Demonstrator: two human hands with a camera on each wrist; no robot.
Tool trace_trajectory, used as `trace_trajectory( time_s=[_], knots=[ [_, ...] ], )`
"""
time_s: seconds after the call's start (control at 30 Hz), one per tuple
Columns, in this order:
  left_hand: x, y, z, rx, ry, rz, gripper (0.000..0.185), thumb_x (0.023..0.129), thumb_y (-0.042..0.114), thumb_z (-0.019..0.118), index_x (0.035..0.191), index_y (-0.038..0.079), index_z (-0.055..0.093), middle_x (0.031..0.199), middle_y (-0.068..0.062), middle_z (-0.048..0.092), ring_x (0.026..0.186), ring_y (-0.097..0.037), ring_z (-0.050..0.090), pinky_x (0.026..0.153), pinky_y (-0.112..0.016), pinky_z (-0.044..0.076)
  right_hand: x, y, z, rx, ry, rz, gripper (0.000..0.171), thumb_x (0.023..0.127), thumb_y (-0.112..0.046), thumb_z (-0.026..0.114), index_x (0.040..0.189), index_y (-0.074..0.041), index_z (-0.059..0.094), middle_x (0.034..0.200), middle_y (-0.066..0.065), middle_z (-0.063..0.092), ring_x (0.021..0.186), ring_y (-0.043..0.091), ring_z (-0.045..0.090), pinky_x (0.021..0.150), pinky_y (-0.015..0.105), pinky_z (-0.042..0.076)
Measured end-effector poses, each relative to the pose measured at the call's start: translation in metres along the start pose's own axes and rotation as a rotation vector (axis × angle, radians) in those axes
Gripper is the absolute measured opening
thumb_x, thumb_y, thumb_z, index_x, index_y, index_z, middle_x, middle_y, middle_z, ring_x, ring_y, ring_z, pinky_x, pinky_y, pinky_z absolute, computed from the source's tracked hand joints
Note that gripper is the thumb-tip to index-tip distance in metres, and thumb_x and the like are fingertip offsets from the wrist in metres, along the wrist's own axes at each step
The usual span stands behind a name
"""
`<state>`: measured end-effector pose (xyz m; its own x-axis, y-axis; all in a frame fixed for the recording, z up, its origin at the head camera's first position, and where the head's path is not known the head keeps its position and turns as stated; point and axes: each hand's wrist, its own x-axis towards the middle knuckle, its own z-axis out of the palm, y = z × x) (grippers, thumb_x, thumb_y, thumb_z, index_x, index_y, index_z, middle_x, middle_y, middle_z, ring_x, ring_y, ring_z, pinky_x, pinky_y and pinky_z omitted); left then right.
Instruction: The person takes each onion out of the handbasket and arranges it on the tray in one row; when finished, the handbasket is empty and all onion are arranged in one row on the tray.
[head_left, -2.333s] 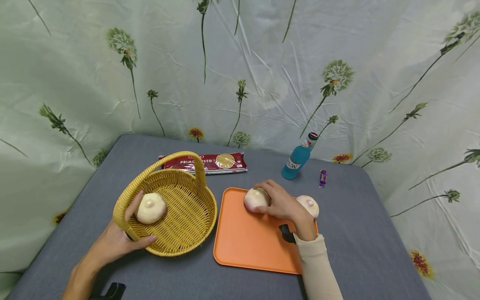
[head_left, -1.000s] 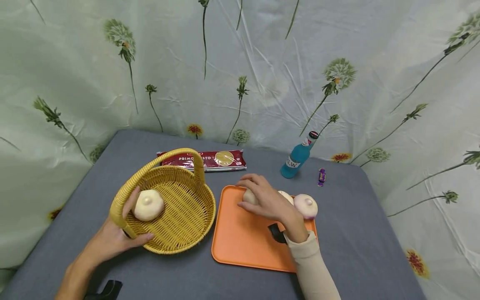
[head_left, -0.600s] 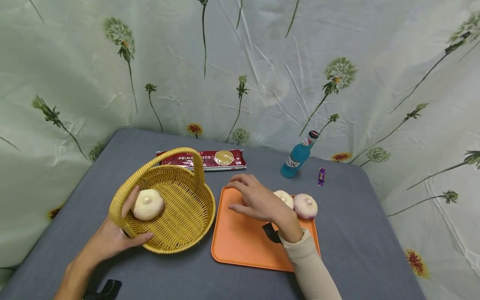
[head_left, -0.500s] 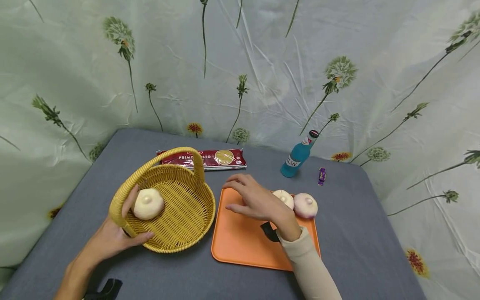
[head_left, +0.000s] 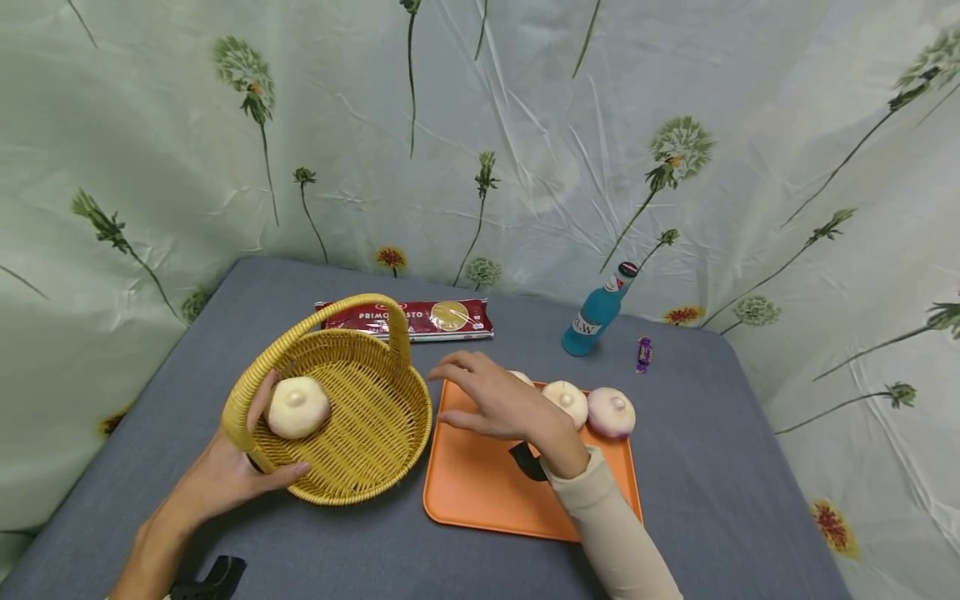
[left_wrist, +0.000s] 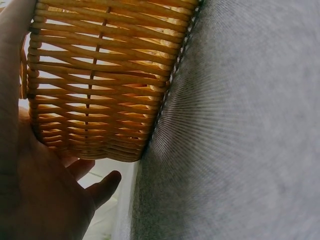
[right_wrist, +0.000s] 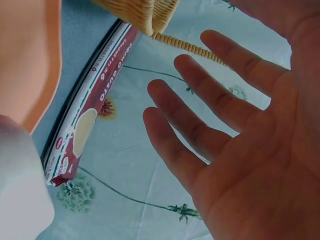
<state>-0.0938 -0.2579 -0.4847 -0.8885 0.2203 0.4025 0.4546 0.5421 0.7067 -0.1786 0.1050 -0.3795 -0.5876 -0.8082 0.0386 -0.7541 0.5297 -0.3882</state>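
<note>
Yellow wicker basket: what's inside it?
One pale round bun lies in the yellow wicker basket, toward its left side. The left hand holds the near rim. The basket floor under the bun is hidden.

1 bun [head_left: 297, 407] in the basket [head_left: 375, 450], 3 on the tray [head_left: 480, 492] right of it.

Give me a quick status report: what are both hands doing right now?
Left hand grips the basket rim. Right hand open over the tray. One bun in basket. Nothing between them.
</note>
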Motion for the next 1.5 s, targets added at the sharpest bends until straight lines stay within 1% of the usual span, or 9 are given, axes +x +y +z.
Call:
trace_trajectory(
  time_s=[0.2,0.37,0.53,0.7,0.83,1.0,1.2,1.37,1.5],
  knots=[
    [0.003,0.002,0.000,0.017,0.012,0.013,0.136,0.054,0.007,0.096,0.161,0.007,0.013,0.150,-0.037,0.028,0.139,0.003,0.021,0.108,-0.005,0.012,0.008,-0.004,-0.004,0.007,-0.016,-0.022,0.046,0.098,-0.032,0.065,0.138,-0.010,0.056,0.138,0.006,0.052,0.126,0.022,0.050,0.106,0.039,0.044],
    [0.006,0.003,0.000,0.023,0.019,0.033,0.137,0.053,0.007,0.096,0.161,0.008,0.013,0.148,-0.036,0.030,0.139,0.003,0.022,0.109,-0.006,0.012,0.016,-0.011,-0.005,0.019,-0.047,-0.019,0.048,0.098,-0.034,0.065,0.140,-0.011,0.055,0.139,0.006,0.052,0.126,0.021,0.050,0.106,0.038,0.044],
    [0.006,0.003,0.001,0.023,0.023,0.046,0.137,0.052,0.007,0.097,0.161,0.007,0.014,0.148,-0.036,0.031,0.139,0.003,0.022,0.109,-0.006,0.012,0.025,-0.019,-0.004,-0.012,-0.079,-0.022,0.048,0.099,-0.036,0.064,0.141,-0.016,0.054,0.141,0.006,0.051,0.127,0.020,0.050,0.106,0.036,0.044],
    [0.005,0.004,0.001,0.017,0.016,0.032,0.138,0.053,0.008,0.097,0.162,0.010,0.012,0.150,-0.035,0.030,0.140,0.002,0.022,0.109,-0.006,0.012,0.032,-0.022,-0.003,-0.025,-0.094,-0.043,0.049,0.099,-0.036,0.064,0.142,-0.015,0.054,0.141,0.005,0.051,0.128,0.019,0.050,0.108,0.035,0.042],
    [0.005,0.003,0.001,0.028,0.019,0.044,0.138,0.052,0.008,0.097,0.162,0.009,0.012,0.150,-0.035,0.030,0.140,0.002,0.021,0.109,-0.007,0.011,0.038,-0.023,-0.001,-0.053,-0.102,-0.077,0.050,0.098,-0.037,0.066,0.141,-0.014,0.054,0.138,0.004,0.052,0.126,0.018,0.051,0.107,0.033,0.043],
    [0.005,0.002,0.001,0.037,0.026,0.071,0.139,0.051,0.007,0.097,0.161,0.007,0.013,0.148,-0.036,0.031,0.140,0.002,0.022,0.110,-0.007,0.012,0.048,-0.028,0.002,-0.086,-0.155,-0.075,0.051,0.097,-0.036,0.066,0.141,-0.014,0.054,0.140,0.004,0.052,0.128,0.019,0.050,0.108,0.031,0.041],
    [0.003,0.002,0.001,0.028,0.025,0.039,0.139,0.052,0.008,0.097,0.162,0.012,0.011,0.151,-0.035,0.028,0.141,0.001,0.021,0.109,-0.007,0.011,0.063,-0.039,0.001,-0.145,-0.240,-0.101,0.053,0.097,-0.039,0.065,0.143,-0.016,0.053,0.146,0.004,0.050,0.131,0.018,0.049,0.111,0.029,0.039],
    [0.002,0.001,0.001,0.030,0.024,0.044,0.139,0.053,0.008,0.096,0.162,0.010,0.011,0.151,-0.036,0.027,0.141,0.002,0.020,0.109,-0.007,0.011,0.080,-0.042,0.003,-0.080,-0.277,-0.129,0.054,0.096,-0.036,0.067,0.143,-0.013,0.054,0.146,0.005,0.051,0.134,0.018,0.048,0.112,0.028,0.037],
    [0.002,0.001,0.001,0.038,0.025,0.056,0.139,0.052,0.008,0.097,0.162,0.008,0.011,0.150,-0.037,0.028,0.140,0.001,0.021,0.110,-0.007,0.011,0.094,-0.041,0.006,-0.018,-0.329,-0.117,0.054,0.097,-0.035,0.067,0.144,-0.012,0.052,0.148,0.006,0.050,0.138,0.017,0.045,0.114,0.025,0.034]
  ],
)
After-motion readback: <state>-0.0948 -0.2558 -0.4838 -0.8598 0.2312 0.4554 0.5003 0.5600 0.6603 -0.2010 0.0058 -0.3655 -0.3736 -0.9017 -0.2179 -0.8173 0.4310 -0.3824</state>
